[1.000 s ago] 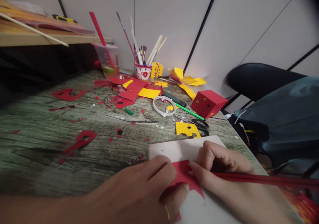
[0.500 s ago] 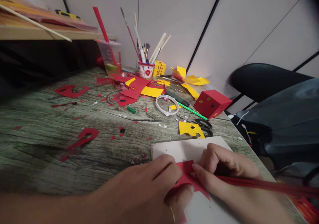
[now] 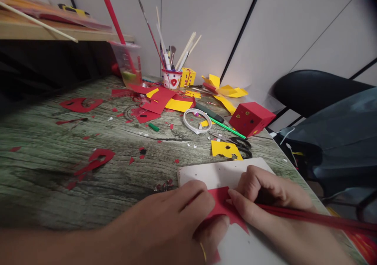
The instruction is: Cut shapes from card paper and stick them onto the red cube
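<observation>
One red paper (image 3: 219, 202), jagged lower edge, under my two hands. It's on one white board (image 3: 229, 174), at the near edge of the wood-look table (image 3: 123, 190).

My left hand (image 3: 173, 218): fingers bent over the left part of the paper, index and thumb touching it. Can't tell if they pinch or only press; fingertips partly hidden. One gold ring (image 3: 203, 252) on it.

My right hand (image 3: 282, 186): clenched around one red pencil (image 3: 318, 218), pale tip by my thumb at the paper, shaft running out rightward. Palm side rests over the board.

Just past the board: one yellow scrap (image 3: 219, 149) with ragged cuts, beside one pair of scissors (image 3: 246, 154), two black handle loops. Further: one white tape ring (image 3: 196, 130), one green stick (image 3: 229, 129), one green cap (image 3: 153, 127). Two cubes: red cube (image 3: 249, 119) near the right edge, yellow cube (image 3: 187, 77) behind.

Left side: two larger red cut-outs (image 3: 81, 105), well apart. Small bits too scattered to count.

Back: one painted pot (image 3: 171, 80) of brushes and sticks (overlapping, no count), one clear cup (image 3: 118, 56) with one red straw (image 3: 113, 17). One black chair (image 3: 318, 88) off to the right.
</observation>
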Demonstrator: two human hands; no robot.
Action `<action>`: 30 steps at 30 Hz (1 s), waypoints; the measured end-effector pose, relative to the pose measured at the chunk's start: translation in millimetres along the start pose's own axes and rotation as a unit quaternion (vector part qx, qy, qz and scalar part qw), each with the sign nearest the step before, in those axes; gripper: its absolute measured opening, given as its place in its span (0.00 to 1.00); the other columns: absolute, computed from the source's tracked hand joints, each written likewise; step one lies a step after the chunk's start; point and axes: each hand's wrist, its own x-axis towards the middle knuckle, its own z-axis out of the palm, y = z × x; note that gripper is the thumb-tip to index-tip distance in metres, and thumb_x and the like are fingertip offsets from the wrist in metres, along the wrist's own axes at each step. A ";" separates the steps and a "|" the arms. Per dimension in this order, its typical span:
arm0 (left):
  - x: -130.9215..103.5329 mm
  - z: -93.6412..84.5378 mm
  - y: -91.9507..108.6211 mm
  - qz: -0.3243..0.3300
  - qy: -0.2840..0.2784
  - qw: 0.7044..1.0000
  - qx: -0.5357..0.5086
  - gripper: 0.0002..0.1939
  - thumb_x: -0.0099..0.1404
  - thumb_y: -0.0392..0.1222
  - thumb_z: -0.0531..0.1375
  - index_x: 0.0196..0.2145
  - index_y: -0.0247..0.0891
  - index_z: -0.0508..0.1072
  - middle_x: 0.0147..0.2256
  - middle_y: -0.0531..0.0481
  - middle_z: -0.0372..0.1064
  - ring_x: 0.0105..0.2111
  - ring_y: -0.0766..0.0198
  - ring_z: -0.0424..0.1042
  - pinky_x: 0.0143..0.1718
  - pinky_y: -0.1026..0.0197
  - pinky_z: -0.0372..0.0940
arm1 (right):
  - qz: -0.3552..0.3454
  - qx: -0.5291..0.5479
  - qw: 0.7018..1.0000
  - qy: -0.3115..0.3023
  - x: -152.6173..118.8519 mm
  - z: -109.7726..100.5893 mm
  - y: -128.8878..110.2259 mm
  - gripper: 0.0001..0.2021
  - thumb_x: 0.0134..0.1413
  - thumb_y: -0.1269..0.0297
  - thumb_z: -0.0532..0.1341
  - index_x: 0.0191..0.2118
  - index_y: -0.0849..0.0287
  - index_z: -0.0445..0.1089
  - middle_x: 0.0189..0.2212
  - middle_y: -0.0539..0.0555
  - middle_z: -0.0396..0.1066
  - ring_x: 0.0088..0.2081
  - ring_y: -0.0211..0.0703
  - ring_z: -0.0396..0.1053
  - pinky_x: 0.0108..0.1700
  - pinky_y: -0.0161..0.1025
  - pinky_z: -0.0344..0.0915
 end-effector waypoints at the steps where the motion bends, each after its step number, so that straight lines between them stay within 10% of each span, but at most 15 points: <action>1: 0.3 -0.9 0.0 0.004 0.000 1.000 0.002 0.11 0.62 0.37 0.45 0.38 0.38 0.64 0.35 0.47 0.64 0.38 0.56 0.64 0.31 0.57 0.67 | 0.002 -0.002 1.000 0.000 0.7 -0.1 -0.8 0.14 0.48 0.70 0.55 0.17 0.57 0.52 0.13 0.42 0.54 0.16 0.30 0.52 0.14 0.27 0.49; 30: -2.8 -0.9 0.7 -0.011 0.015 1.000 -0.023 0.08 0.61 0.37 0.46 0.33 0.38 0.64 0.33 0.48 0.64 0.36 0.57 0.63 0.30 0.60 0.66 | 0.042 0.057 0.997 -0.009 1.0 1.5 -0.2 0.14 0.47 0.67 0.56 0.16 0.56 0.51 0.14 0.44 0.55 0.17 0.32 0.50 0.15 0.29 0.49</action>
